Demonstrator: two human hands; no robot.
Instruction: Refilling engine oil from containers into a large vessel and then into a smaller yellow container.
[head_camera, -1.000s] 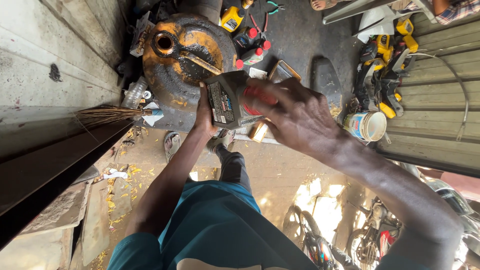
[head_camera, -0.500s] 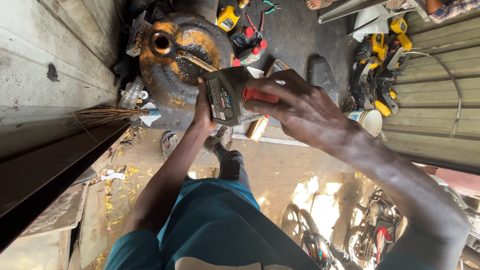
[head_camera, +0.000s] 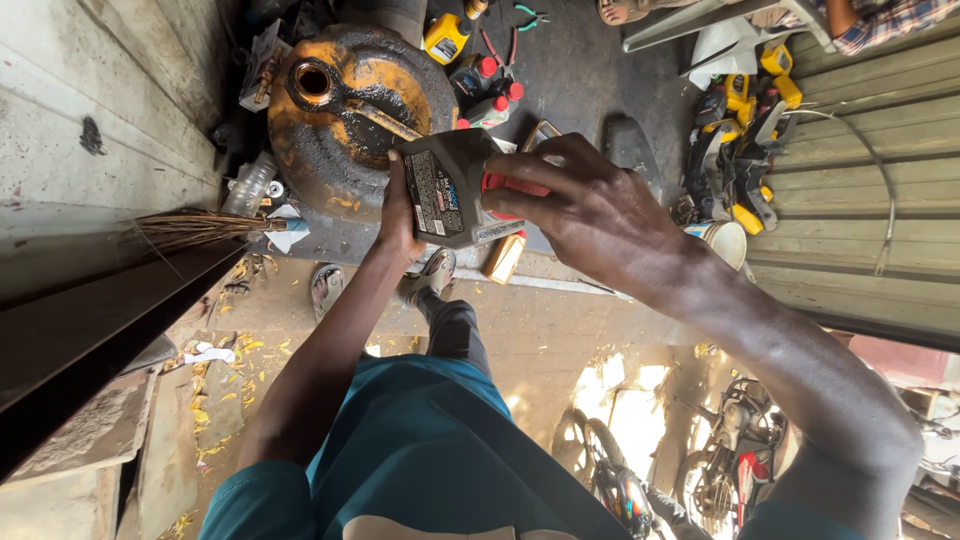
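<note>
The picture is upside down. My left hand (head_camera: 398, 212) grips the body of a dark grey plastic oil bottle (head_camera: 447, 187) held in front of me. My right hand (head_camera: 590, 210) is closed around the bottle's red cap (head_camera: 503, 185), fingers wrapped over it. Just beyond the bottle stands a rusty yellow-and-black drum (head_camera: 350, 110) with a round opening in its top and a stick lying across it.
Small yellow and red-capped bottles (head_camera: 470, 60) and pliers lie on the dark ground by the drum. A broom (head_camera: 205, 228) leans at the left by a concrete wall. Yellow tools (head_camera: 745, 120), a white cup and a corrugated metal wall are at right. Motorbikes (head_camera: 720, 470) stand below.
Both hands and the bottle have shifted slightly left toward the drum; my right hand has turned over the red cap, covering more of it.
</note>
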